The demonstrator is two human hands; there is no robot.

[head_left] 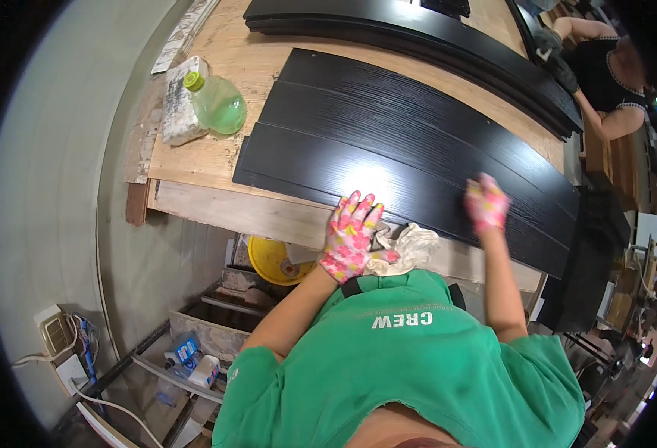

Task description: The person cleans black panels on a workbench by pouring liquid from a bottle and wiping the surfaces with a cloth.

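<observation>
A long black wood-grained panel (395, 131), made of boards side by side, lies across the wooden workbench (261, 213). My left hand (351, 237), in a pink-and-yellow patterned glove, rests with fingers spread on the panel's near edge. Beside its thumb a crumpled whitish cloth (409, 250) hangs at the bench edge. Over the right part of the panel is my right hand (486, 205), gloved alike and blurred by motion. Its fingers look curled into a closed shape; whatever they might hold is hidden.
A clear bottle with green liquid and a yellow-green cap (220, 104) stands by a whitish block (183, 104) at the left. More black boards (418, 45) lie along the far side. A co-worker's gloved hands (556, 60) are at far right. Below sits a yellow disc (272, 261).
</observation>
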